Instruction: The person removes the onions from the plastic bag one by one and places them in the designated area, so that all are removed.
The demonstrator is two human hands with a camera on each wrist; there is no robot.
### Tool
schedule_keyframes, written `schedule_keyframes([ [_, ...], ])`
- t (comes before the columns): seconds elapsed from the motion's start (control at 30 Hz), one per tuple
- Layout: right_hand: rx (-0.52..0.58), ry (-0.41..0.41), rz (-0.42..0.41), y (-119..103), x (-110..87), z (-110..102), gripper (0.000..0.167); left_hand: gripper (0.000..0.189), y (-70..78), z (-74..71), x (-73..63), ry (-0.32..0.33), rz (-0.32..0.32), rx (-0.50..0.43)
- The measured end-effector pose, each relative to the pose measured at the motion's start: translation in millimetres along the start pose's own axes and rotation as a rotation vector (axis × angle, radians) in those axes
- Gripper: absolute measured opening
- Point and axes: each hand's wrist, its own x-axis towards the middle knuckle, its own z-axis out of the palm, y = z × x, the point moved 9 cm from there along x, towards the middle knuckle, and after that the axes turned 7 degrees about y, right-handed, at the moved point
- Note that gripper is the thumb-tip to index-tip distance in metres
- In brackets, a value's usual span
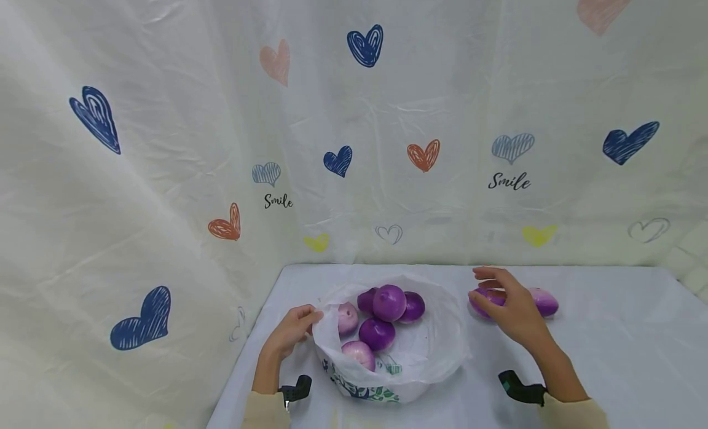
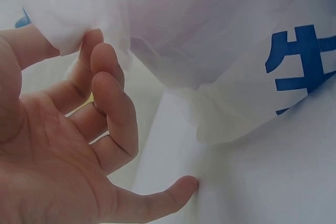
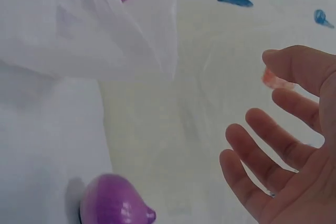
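A white plastic bag (image 1: 412, 389) with a printed pattern stands on the table, its mouth spread wide. Inside it lie several purple onions (image 1: 389, 303), two of them paler pink (image 1: 359, 354). At the left rim my left hand (image 1: 290, 332) pinches the bag's edge between thumb and fingers; the left wrist view shows the film (image 2: 68, 30) between them. To the right of the bag, my right hand (image 1: 514, 309) hovers over two more onions (image 1: 544, 301), fingers spread and relaxed, holding nothing. One onion (image 3: 115, 200) appears low in the right wrist view, apart from the fingers.
A white cloth covers the table (image 1: 619, 355). Behind and to the left hangs a pale curtain (image 1: 453, 78) printed with hearts and the word Smile. Dark wrist mounts (image 1: 520, 389) sit on both forearms.
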Motion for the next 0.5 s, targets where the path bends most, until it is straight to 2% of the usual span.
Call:
schedule_keyframes([
  [0.27, 0.103, -0.062, -0.151, -49.4, -14.2, 53.8, 0.045, 0.028, 2.1, 0.9, 1.1, -0.015, -0.005, -0.014],
  [0.5, 0.085, -0.152, -0.159, -71.9, -30.7, 101.7, 0.053, 0.028, 2.1, -0.2, 0.0, -0.009, -0.015, -0.016],
])
